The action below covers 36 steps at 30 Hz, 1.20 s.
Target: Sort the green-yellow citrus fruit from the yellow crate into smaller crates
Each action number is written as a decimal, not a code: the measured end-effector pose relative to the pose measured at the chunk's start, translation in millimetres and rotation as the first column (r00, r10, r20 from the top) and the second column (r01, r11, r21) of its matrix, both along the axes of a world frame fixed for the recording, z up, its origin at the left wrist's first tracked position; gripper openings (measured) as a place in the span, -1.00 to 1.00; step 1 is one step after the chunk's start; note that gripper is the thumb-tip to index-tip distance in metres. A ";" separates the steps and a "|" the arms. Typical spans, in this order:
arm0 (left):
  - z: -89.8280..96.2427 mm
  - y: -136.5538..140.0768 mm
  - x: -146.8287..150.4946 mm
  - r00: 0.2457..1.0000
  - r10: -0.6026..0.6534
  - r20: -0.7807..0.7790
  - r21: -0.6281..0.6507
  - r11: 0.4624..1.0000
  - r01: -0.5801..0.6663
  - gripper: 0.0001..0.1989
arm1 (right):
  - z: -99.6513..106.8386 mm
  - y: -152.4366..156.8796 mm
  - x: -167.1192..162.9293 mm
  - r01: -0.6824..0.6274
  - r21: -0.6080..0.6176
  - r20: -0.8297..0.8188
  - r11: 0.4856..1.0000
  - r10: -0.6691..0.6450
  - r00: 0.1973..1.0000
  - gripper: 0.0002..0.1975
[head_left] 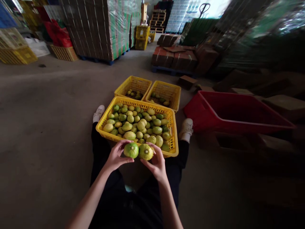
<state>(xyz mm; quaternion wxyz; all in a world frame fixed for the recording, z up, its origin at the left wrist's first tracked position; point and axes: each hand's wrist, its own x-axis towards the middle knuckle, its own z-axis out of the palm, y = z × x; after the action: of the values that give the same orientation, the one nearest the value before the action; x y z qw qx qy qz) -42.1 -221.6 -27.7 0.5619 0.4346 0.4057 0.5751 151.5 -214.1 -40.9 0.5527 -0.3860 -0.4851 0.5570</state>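
My left hand (116,156) is closed around a green lemon (131,150), its stem end facing up toward me. Beside it, a yellower lemon (146,152) is gripped in my right hand (158,162). The two lemons sit side by side, almost touching, just over the near edge of a yellow plastic crate (175,140). That crate stands between my legs and holds many green and yellow lemons (140,125).
Two more yellow crates, a left one (119,90) and a right one (177,95), stand behind with a few lemons in each. A large red tub (202,111) is at the right. Wrapped pallet stacks (92,28) and brown cartons (175,58) stand farther back.
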 end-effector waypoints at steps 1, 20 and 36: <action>0.7 0.1 -1.7 1.000 0.005 -0.011 0.000 1.000 -0.005 -0.38 | -0.7 -0.3 0.1 0.002 -0.012 -0.006 1.000 -0.002 1.000 -0.39; -16.5 -8.3 10.2 0.974 0.134 0.181 -0.429 0.902 -0.044 -0.40 | -10.9 -15.6 22.0 -0.135 -0.206 -0.262 0.969 0.079 0.962 -0.35; -64.3 3.0 25.7 0.966 0.237 -0.107 -0.419 0.870 -0.260 -0.45 | -36.7 -24.6 1.3 0.098 -0.375 -0.191 0.922 -0.180 0.965 -0.41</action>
<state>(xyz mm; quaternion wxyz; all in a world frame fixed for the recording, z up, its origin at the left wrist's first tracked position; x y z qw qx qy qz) -16.4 -218.7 -92.0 0.5544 0.2589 0.5893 0.5276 152.8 -238.7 -77.6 0.5612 -0.4502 -0.2807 0.6352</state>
